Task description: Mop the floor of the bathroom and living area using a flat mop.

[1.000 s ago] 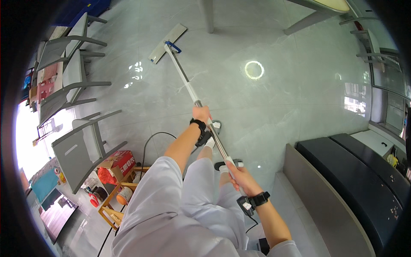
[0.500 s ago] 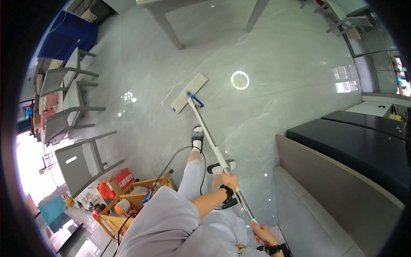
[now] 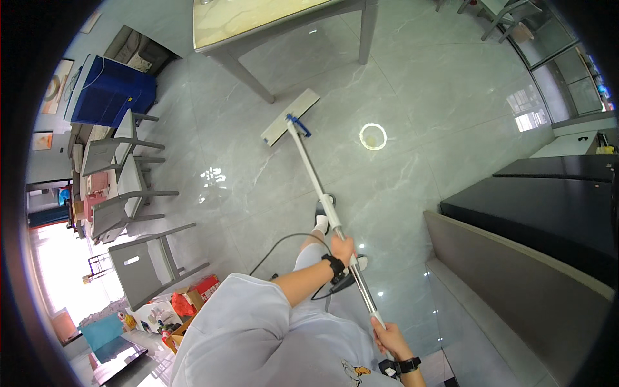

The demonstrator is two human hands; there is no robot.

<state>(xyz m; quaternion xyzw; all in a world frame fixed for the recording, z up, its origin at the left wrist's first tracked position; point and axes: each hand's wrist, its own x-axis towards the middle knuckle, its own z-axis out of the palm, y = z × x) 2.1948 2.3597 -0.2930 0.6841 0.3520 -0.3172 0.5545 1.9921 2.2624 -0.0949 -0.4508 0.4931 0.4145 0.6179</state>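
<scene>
A flat mop with a long pale head [image 3: 305, 103], a blue joint and a white and silver pole [image 3: 309, 169] reaches away from me across the floor. Its head lies slanted on the tiles, just short of a table leg. My left hand [image 3: 343, 250] is closed round the middle of the pole. Lower down, near the top end of the pole, my right hand [image 3: 390, 338] grips it too. Both wrists wear black bands, and a dark cable [image 3: 274, 244] hangs in a loop beside my left forearm.
Ahead stands a table [image 3: 258, 24] with grey legs. Several grey chairs [image 3: 138, 267] line the left side, with a blue box-like unit [image 3: 116, 90] beyond them. A bench with dark cushions [image 3: 535, 203] and a low panel borders the right. Boxes [image 3: 205, 287] sit by my left leg.
My view has shifted forward, and more of the table shows. The mop head has moved forward, closer to the table leg. Both hands keep their grip, and my feet have shifted.
</scene>
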